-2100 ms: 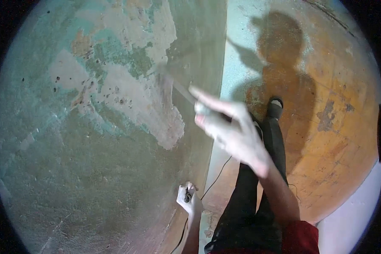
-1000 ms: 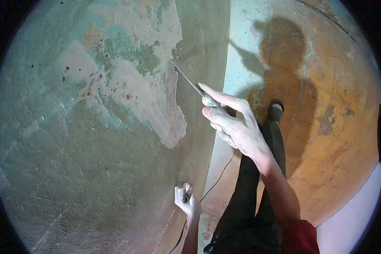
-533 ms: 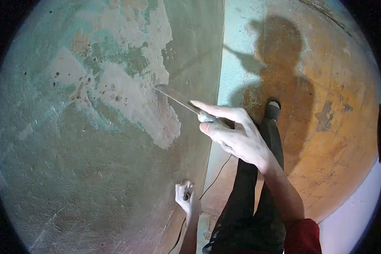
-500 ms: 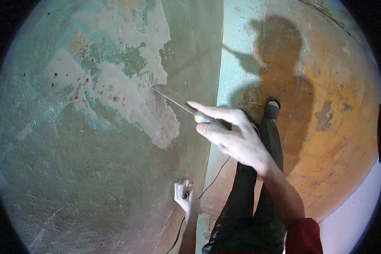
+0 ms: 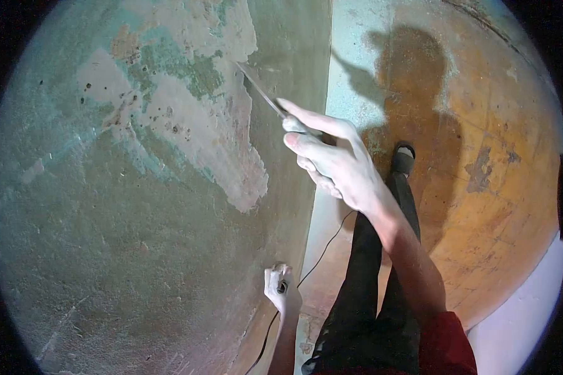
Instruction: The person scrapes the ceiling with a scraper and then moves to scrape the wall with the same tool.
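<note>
The right hand (image 5: 334, 165) grasps a scraper (image 5: 263, 95) by its handle, which is mostly hidden inside the fingers, the forefinger stretched out straight along the top. The scraper's flat metal blade is thin, narrow and grey, seen nearly edge-on; its long axis runs on a slant from the hand up and to the left, and its far tip points at the wall (image 5: 106, 237) and meets it at the upper edge of a patch of bare plaster (image 5: 200, 134). That patch is pale beige and pinkish, irregular in outline, pitted with small dark holes, and it tapers down to a ragged point to the right. Around it the wall is rough and grainy, with mottled green and turquoise paint, flaking in places and duller olive lower down. The left hand (image 5: 281, 290) sits low, just beside the foot of the wall, clenched around a small dark round object (image 5: 283, 287) too small to identify; a thin black cord (image 5: 322, 250) runs from there up and to the right. The floor (image 5: 500, 156) on the right is worn orange-brown with pale scuffed spots, and a dark shadow (image 5: 413, 69) of the person falls across it. Black trouser legs (image 5: 363, 294) and a dark shoe (image 5: 405, 159) stand on the floor near the wall, and a red sleeve (image 5: 447, 344) covers the right upper arm.
</note>
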